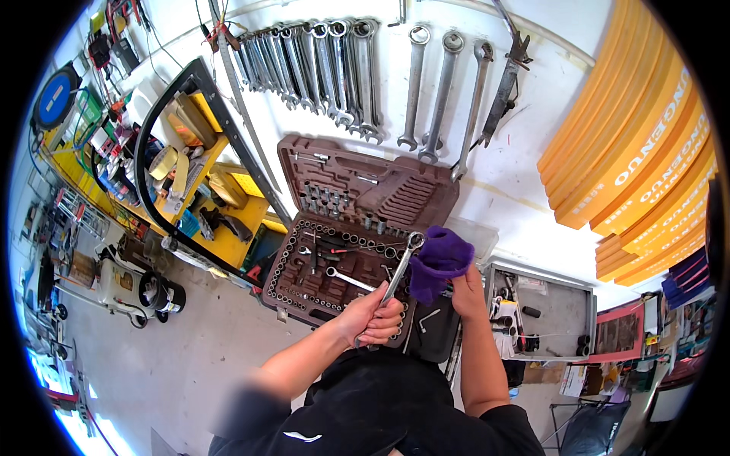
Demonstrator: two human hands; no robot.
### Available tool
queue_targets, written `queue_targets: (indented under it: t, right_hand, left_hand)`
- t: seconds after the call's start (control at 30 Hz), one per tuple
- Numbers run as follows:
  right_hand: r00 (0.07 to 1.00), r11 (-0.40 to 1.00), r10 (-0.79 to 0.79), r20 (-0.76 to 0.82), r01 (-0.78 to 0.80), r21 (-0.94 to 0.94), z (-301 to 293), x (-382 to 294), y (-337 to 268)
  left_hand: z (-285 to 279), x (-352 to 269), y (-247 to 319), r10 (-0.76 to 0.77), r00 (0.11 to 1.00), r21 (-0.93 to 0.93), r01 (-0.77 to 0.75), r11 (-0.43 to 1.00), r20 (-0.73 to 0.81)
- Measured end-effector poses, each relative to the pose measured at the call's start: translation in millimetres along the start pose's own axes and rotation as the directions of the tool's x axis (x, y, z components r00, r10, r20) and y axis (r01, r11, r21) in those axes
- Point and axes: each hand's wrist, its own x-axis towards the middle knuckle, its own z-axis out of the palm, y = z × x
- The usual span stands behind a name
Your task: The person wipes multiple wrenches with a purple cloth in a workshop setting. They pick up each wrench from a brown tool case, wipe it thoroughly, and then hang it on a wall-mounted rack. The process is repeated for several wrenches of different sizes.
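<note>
My left hand (373, 316) is closed around the shank of a combination wrench (402, 267), its ring end pointing up and away from me. Beside that ring end, my right hand (469, 290) grips a purple cloth (438, 263). Under both lies an opened brown plastic socket set case (285, 228), with sockets, ratchets and a second wrench (351, 279) in its lower half. More sockets stand along the fold of its lid (365, 165). On the white wall beyond hang a row of combination wrenches (341, 74) and several larger ones (446, 94).
A grey metal tray (539, 319) with small parts stands to the right, near a red-framed box (619, 330). Yellow shelving (228, 236) with bottles and tape is at the left, behind a black curved frame (142, 165). Orange panels (621, 142) hang at the upper right.
</note>
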Motion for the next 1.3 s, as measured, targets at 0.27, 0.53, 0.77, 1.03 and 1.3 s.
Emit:
queue_targets:
  t: [0.27,0.53,0.77,1.03,1.3]
  right_hand:
    - [0.939,0.831,-0.314,0.142,0.344,-0.437,21,4,-35]
    - [0.992,0.979,-0.128,-0.014,0.128,0.156,24,-8,-29]
    - [0.950,0.476,0.299,0.084,-0.225,0.850,13,-6,-19]
    - [0.949,0.773,0.168,-0.266,0.040,0.633,37,-15,-45]
    - [0.941,0.778,0.276,-0.197,-0.098,0.621,45,-6,-48]
  left_hand:
    - [4,5,-15,0.256,0.935,0.571,-0.075,0.818,-0.244]
    - [25,4,-16,0.642,0.766,1.000,-0.012,0.025,-0.008]
    - [20,2,-3,0.702,0.703,0.963,0.099,-0.250,0.110]
    - [11,3,7,0.805,0.560,0.905,0.214,-0.368,0.195]
    - [2,5,8,0.790,0.552,0.741,0.406,-0.535,0.268]
